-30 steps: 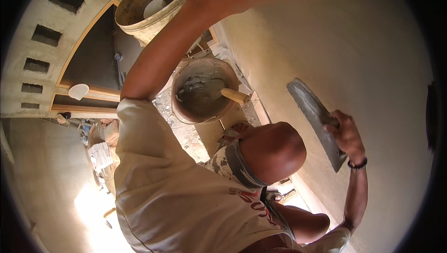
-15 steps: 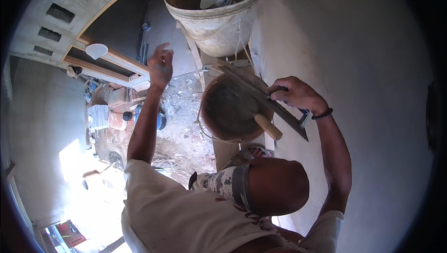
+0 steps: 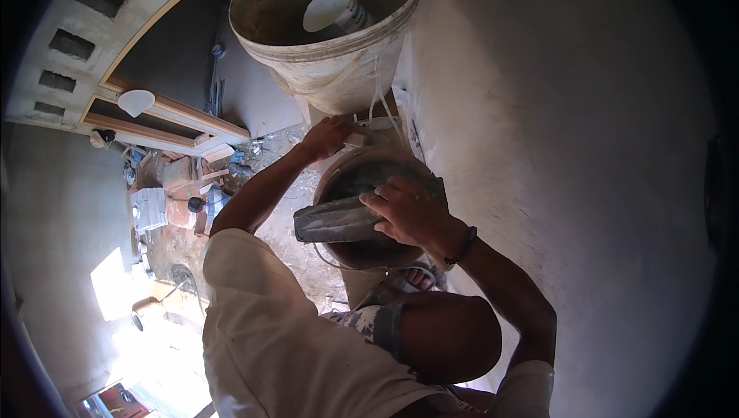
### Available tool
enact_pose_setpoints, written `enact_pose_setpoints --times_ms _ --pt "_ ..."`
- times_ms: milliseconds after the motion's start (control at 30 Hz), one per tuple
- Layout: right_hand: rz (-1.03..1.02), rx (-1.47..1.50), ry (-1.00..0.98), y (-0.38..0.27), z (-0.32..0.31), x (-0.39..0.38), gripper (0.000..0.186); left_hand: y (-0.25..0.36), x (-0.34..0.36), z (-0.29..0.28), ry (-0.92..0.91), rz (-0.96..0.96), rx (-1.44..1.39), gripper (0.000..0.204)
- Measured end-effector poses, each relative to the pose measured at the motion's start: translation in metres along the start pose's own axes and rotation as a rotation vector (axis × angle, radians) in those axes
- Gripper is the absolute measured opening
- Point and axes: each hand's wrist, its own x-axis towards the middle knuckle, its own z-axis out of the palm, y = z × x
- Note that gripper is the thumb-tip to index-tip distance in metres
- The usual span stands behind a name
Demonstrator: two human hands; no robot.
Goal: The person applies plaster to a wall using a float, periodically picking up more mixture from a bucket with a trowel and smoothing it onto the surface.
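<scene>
My right hand [image 3: 412, 214] grips a long grey plastering trowel [image 3: 335, 222] and holds it flat across the mouth of a round brown bucket [image 3: 323, 187]. The trowel's broad blade juts past the bucket's left side. Dark, wet-looking material shows inside the bucket around the blade. At the bucket's far left rim my left hand [image 3: 329, 137] has its fingers curled beside a small pale block [image 3: 355, 141]. Whether the fingers grip that block is hard to see. My right hand and wrist hide much of the bucket's right side.
Just beyond stands a large whitish bucket [image 3: 331, 71] with a white tub [image 3: 335, 10] inside. A plastered wall [image 3: 570, 187] rises close on my right. My bent knee [image 3: 454, 337] is near the brown bucket. Rubble and stacked blocks [image 3: 150, 209] lie on the floor to the left.
My left hand has come from mid-air down to the brown bucket's far rim. My right hand has moved left and turned the trowel from a steep slant to lying across the bucket.
</scene>
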Motion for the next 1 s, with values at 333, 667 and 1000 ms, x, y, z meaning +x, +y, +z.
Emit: enact_pose_setpoints --times_ms 333,667,1000 --pt "0.231 0.050 0.409 0.019 -0.075 -0.100 0.037 0.064 0.048 -0.077 0.142 0.181 0.018 0.028" --pt "0.575 0.373 0.856 -0.020 -0.098 -0.216 0.028 0.186 0.099 -0.169 -0.379 0.160 -1.833 0.053" --pt "0.296 1.455 1.190 -0.090 -0.131 -0.286 0.039 0.411 0.111 -0.230 -0.831 0.806 -1.872 0.050"
